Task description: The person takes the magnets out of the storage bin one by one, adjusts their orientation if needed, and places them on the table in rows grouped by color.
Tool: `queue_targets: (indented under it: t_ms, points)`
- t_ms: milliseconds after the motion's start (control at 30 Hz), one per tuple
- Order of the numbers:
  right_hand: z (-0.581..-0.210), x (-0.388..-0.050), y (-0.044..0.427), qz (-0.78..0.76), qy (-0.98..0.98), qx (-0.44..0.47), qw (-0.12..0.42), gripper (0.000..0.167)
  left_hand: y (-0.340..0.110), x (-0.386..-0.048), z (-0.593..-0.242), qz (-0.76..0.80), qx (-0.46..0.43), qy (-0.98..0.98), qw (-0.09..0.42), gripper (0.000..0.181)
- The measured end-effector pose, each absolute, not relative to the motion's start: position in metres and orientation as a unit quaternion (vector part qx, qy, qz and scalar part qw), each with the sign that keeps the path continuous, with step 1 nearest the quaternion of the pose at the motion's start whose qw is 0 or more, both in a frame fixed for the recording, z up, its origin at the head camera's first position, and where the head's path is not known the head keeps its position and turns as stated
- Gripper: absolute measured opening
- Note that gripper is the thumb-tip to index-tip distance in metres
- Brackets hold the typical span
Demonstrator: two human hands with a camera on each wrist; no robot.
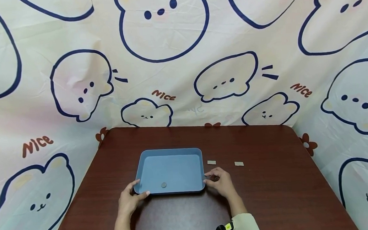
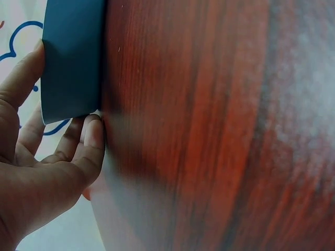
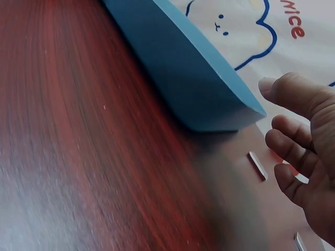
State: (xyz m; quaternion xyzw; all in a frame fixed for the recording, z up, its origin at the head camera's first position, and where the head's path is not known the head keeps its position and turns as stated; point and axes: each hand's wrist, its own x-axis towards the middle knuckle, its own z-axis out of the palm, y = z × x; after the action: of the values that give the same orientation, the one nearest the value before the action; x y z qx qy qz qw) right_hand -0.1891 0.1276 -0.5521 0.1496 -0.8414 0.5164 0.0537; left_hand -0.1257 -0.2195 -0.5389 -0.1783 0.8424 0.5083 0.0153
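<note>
A blue tray (image 1: pixel 174 165) lies on the brown table, with a small round grey disc (image 1: pixel 164 184) inside near its front edge. The left hand (image 1: pixel 128 202) grips the front left corner, thumb at the front wall and fingers at the left side; the left wrist view shows this hand (image 2: pixel 47 188) around the tray's end (image 2: pixel 70 63). Beside the tray's right side is the right hand (image 1: pixel 222 183). In the right wrist view, a gap separates the loosely bent fingers of this hand (image 3: pixel 324 130) from the tray (image 3: pixel 183 68).
Two small pale rectangular pieces lie right of the tray, one close to it (image 1: pixel 211 162) and one farther right (image 1: pixel 239 164). A pale cloth printed with cartoon animals (image 1: pixel 181 76) hangs behind and around the table (image 1: pixel 273 194).
</note>
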Motion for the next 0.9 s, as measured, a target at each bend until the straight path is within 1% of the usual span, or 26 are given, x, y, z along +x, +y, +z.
queue_targets:
  t_ms: [267,433,900]
  points:
    - [-0.558,-0.192,0.14,0.5,-0.854,0.131,0.057,0.016,-0.221,-0.127,-0.54,0.506,-0.181,0.843,0.014,0.071]
    - [-0.563,-0.19,0.147,0.484,-0.863,0.128,0.065,0.015,-0.221,-0.128,-0.542,0.513,-0.185,0.838,0.021,0.071]
    - [-0.574,-0.19,0.158,0.424,-0.899,0.109,0.024,0.011,-0.221,-0.129,-0.541,0.519,-0.186,0.834,0.024,0.071]
